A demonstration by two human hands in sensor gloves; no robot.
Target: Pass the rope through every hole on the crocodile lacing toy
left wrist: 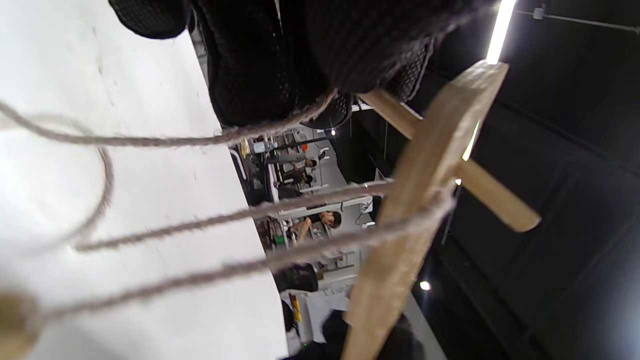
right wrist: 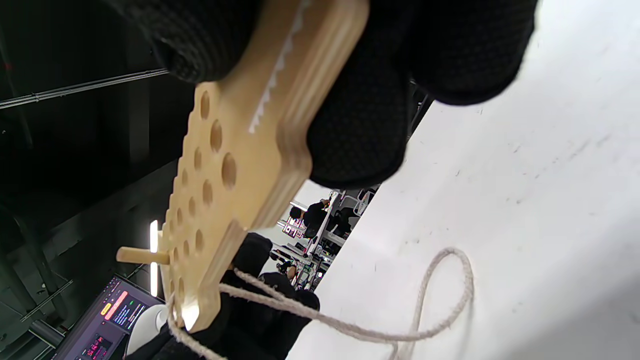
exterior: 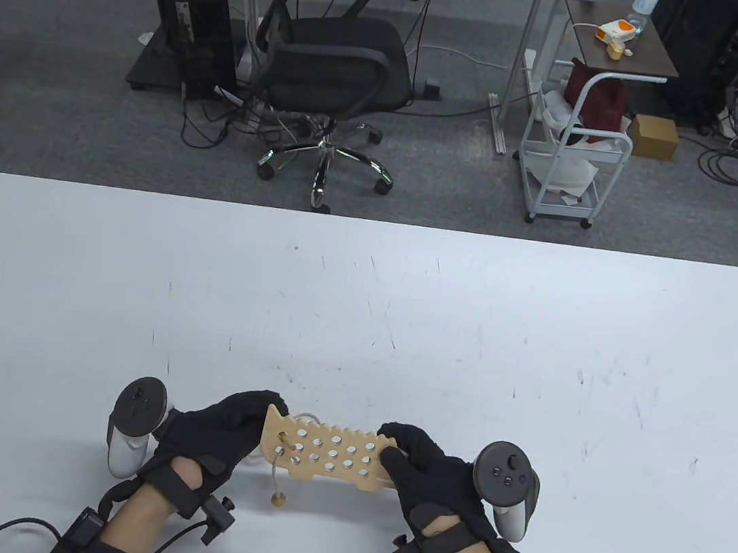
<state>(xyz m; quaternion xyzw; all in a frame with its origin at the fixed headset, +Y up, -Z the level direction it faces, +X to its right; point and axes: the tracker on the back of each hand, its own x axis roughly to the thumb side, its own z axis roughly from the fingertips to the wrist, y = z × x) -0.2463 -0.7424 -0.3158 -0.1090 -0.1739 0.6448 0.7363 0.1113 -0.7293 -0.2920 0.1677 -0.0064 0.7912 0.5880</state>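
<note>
While both gloved hands hold it off the white table, the crocodile lacing toy sits low in the table view, just left of centre, a flat pale wooden board with rows of round holes and a toothed upper edge. Left hand grips the board's left end, fingers curled over the top corner. Right hand pinches the right end, thumb on the near face, fingers wrapped behind. A tracker sits on the back of the left hand, at lower left; the other tracker is on the right hand, at lower right.

Rope: tan cord, passing through holes at the board's left end. One strand hangs down below the board and ends in a small wooden bead near the table surface. A short loop shows above the board's top edge, by the left fingers.

Left wrist view: board seen edge-on on the right of the frame, several cord strands running left from it across the white surface; a wooden needle pokes out of the board toward the right.

Right wrist view: the board runs from the top centre down to lower left, held at the top; the peg sticks out at lower left, and a slack loop of cord lies on the table at lower right.

Beyond the far table edge: a black office chair at upper centre, a white trolley at upper right.
</note>
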